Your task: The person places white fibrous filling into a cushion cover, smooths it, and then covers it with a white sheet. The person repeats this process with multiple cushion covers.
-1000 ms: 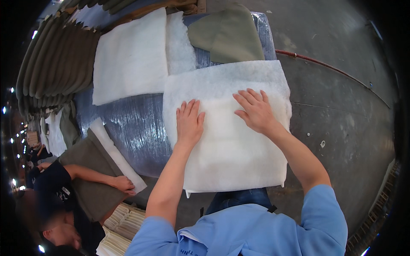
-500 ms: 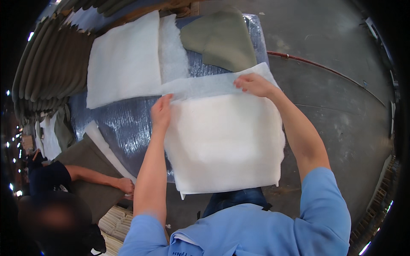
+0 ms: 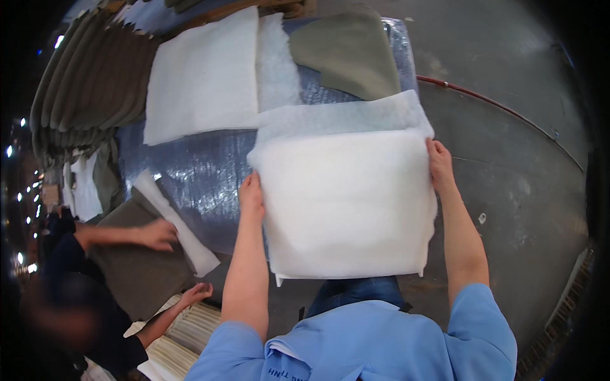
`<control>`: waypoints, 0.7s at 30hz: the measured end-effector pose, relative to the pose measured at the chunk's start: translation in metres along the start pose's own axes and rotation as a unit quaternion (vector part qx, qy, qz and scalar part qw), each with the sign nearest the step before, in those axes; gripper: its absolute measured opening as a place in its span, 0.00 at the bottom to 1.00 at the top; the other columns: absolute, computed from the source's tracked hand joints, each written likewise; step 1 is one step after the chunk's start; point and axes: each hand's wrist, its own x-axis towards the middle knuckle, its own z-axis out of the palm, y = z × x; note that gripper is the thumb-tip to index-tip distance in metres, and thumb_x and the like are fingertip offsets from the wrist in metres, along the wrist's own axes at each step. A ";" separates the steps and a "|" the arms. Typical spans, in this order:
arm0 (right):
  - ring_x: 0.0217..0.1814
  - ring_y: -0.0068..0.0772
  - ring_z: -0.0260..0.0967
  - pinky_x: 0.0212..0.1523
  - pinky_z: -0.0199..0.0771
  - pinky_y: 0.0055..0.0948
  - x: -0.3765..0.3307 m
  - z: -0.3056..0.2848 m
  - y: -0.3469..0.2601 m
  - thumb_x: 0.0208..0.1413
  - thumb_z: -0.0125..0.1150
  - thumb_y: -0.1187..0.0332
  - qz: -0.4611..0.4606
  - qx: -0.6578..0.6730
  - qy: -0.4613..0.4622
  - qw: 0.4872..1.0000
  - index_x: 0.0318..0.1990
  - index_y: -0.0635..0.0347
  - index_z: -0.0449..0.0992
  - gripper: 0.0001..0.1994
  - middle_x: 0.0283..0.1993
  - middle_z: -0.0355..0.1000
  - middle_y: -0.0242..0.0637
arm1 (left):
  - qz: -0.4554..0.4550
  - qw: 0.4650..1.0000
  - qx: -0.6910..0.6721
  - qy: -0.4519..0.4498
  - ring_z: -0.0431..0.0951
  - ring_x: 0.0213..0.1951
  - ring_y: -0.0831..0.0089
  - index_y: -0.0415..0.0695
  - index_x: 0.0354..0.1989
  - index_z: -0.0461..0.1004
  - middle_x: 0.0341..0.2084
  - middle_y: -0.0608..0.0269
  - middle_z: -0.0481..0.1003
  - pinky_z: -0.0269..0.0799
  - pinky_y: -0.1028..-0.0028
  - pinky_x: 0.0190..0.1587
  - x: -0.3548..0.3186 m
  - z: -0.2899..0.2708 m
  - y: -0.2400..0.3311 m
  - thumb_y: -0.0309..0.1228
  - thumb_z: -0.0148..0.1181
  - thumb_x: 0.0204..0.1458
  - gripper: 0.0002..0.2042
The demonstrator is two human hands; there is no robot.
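Observation:
A thick white cushion pad (image 3: 346,203) wrapped in fluffy batting lies in front of me, its near edge reaching over the table's side. At its left edge my left hand (image 3: 252,195) is closed, fingers curled against the side. My right hand (image 3: 440,166) grips the right edge near the upper corner. Beyond the pad's far edge, a thin batting flap (image 3: 343,114) lies spread out. Parts of the fingertips are hidden by the pad's sides.
Plastic-wrapped blue table (image 3: 190,171) underneath. Another white pad (image 3: 203,76) and an olive fabric piece (image 3: 349,54) lie at the far side. Stacked dark cushions (image 3: 89,82) stand left. A co-worker's hand (image 3: 157,235) hovers over a brown cushion (image 3: 140,267). A red hose (image 3: 470,92) crosses the floor.
Both my hands have come down from the far batting flap to the pad's left and right edges. The co-worker's hand has lifted off the white strip, and their other hand now shows.

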 end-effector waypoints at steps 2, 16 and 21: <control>0.35 0.14 0.61 0.37 0.64 0.22 0.003 0.010 0.005 0.71 0.58 0.53 -0.024 -0.013 0.043 0.999 0.35 0.57 0.78 0.17 0.30 0.70 0.20 | 0.028 0.998 0.044 0.038 0.78 0.43 0.73 0.39 0.52 0.76 0.42 0.62 0.80 0.76 0.72 0.47 0.002 0.004 0.000 0.40 0.52 0.71 0.16; 0.29 0.15 0.56 0.31 0.62 0.24 0.049 -0.006 0.072 0.71 0.57 0.51 -0.146 -0.109 0.055 0.982 0.32 0.60 0.77 0.21 0.26 0.65 0.22 | 0.196 0.916 0.337 0.097 0.80 0.37 0.57 0.39 0.40 0.78 0.35 0.49 0.81 0.74 0.62 0.44 0.015 0.013 -0.008 0.40 0.54 0.67 0.15; 0.31 0.18 0.62 0.33 0.65 0.25 0.032 -0.006 0.043 0.72 0.53 0.47 -0.128 -0.164 0.076 0.975 0.41 0.59 0.80 0.22 0.33 0.71 0.27 | 0.178 0.939 0.278 0.097 0.81 0.38 0.57 0.40 0.45 0.79 0.36 0.50 0.81 0.73 0.61 0.47 0.012 -0.012 -0.001 0.43 0.50 0.69 0.18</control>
